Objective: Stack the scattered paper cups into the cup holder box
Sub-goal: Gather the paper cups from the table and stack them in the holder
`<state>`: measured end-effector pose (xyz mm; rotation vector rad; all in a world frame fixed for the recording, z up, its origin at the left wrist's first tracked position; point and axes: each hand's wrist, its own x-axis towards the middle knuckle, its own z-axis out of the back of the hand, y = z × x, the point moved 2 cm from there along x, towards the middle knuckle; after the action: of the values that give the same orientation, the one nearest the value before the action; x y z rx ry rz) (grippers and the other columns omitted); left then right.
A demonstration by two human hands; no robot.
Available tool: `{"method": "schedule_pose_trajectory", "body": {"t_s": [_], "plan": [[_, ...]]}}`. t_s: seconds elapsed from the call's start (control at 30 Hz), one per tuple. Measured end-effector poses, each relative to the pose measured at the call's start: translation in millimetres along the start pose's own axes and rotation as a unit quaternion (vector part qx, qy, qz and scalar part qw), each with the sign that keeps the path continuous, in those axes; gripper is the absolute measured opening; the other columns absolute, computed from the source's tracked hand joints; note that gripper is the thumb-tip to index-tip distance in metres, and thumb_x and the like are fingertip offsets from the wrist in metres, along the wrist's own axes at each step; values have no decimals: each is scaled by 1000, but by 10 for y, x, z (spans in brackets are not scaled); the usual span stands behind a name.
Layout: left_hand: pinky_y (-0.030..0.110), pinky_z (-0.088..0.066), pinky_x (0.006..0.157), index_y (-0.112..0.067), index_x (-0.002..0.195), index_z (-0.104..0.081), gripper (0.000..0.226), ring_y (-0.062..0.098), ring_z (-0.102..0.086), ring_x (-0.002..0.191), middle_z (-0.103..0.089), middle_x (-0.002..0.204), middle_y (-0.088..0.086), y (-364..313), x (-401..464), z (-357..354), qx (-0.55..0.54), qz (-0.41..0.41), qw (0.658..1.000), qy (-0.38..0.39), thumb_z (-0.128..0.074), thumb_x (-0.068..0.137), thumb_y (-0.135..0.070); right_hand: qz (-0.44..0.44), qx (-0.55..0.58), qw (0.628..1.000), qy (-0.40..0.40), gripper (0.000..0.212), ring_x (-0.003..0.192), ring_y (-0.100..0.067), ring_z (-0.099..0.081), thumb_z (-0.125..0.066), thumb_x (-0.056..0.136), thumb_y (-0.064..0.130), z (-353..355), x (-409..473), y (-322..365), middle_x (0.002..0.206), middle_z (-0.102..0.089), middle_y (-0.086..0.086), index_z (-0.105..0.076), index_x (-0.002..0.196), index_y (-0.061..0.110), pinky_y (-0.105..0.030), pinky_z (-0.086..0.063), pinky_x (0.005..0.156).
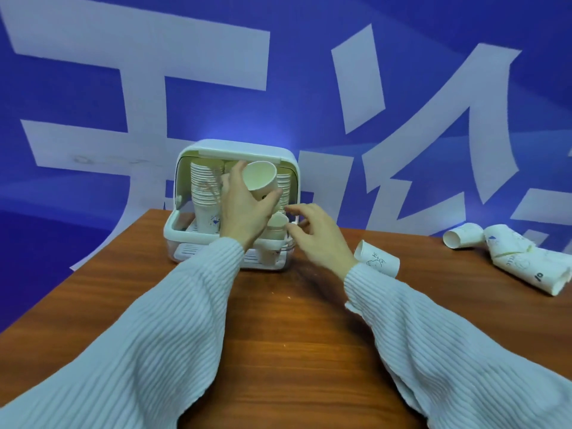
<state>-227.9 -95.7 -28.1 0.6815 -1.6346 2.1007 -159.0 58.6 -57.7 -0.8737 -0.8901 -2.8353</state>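
Wood bench (294, 320), cup holder box (185, 224) at 12 o'clock, lid up, stacked cups (204, 187) inside. Loose cups pile (526, 261) at 3 o'clock, single cup (376, 258) lying just right of right wrist. Left hand (244, 205) grips an open paper cup (260, 179) at box opening. Right hand (318, 233) fingers apart, relaxed, touching the box's right edge, holding nothing

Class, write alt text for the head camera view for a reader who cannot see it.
A person's left hand holds a paper cup at the open front of a white cup holder box already holding tall cup stacks. The right hand hovers open beside the box. More cups lie on their sides on the wooden table.
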Motion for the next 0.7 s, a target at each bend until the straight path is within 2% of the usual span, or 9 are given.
{"method": "schedule_pose_trajectory", "body": {"t_s": [0.13,0.23,0.37,0.43,0.5,0.53,0.57,0.63,0.7], "plan": [[39,-35,111,-17,149,-42,83,32,-43,136,-43,145,14,184,84,-304,154,1,979,135,-75,82,-55,-23,20,998,-48,29,100,1,-61,-61,99,25,274,-215,-184,113,-66,14,-66,128,30,-22,-51,90],[53,-30,113,-19,144,-51,95,39,-36,140,-43,150,17,376,-17,-406,375,-18,904,203,-37,81,-88,-56,-43,996,-63,33,111,-4,-60,-61,100,30,546,-382,-454,120,-66,10,-65,132,28,-30,-51,99],[57,-17,119,-19,145,-50,105,36,-23,149,-37,158,14,384,-81,-410,432,-54,879,194,-21,78,-94,-173,-223,957,64,67,139,-24,-45,-65,91,54,884,-532,-819,151,-49,0,-45,152,35,-45,-40,112],[57,-18,119,-19,139,-55,85,37,-23,149,-41,155,15,240,-185,-397,390,-127,902,137,-35,84,-80,-211,-264,930,144,83,141,-26,-43,-70,88,56,916,-623,-927,157,-41,-1,-30,159,38,-47,-41,110],[53,-29,117,-16,135,-58,71,36,-35,142,-50,146,14,41,-411,-475,297,-224,920,119,-47,86,-64,-205,-238,943,109,83,135,-22,-50,-72,88,55,941,-698,-964,152,-47,1,-31,158,37,-41,-46,101],[50,-34,115,-15,138,-57,72,33,-41,139,-51,144,12,-75,-563,-560,230,-243,931,146,-50,85,-62,-205,-158,964,61,79,129,-19,-55,-73,88,52,970,-739,-969,147,-52,2,-35,155,35,-36,-50,96],[45,-36,115,-16,145,-51,78,29,-43,138,-47,146,8,-182,-721,-665,150,-225,943,196,-55,83,-64,-212,-24,977,19,74,123,-16,-60,-76,89,46,1004,-778,-944,142,-57,1,-40,152,31,-30,-52,91],[38,-33,118,-27,160,-24,104,17,-39,141,-34,155,0,-334,-1010,-909,-15,-85,945,315,-73,77,-66,-222,248,943,19,60,113,-15,-69,-76,92,37,1032,-876,-865,135,-65,-6,-49,144,24,-27,-55,85],[40,-39,116,-40,161,-8,117,15,-44,138,-34,158,-1,-442,-1229,-1160,-155,52,922,350,-83,73,-61,-236,357,903,35,43,107,-16,-72,-64,99,43,1081,-1010,-859,124,-71,-10,-58,136,21,-29,-57,86]]}}
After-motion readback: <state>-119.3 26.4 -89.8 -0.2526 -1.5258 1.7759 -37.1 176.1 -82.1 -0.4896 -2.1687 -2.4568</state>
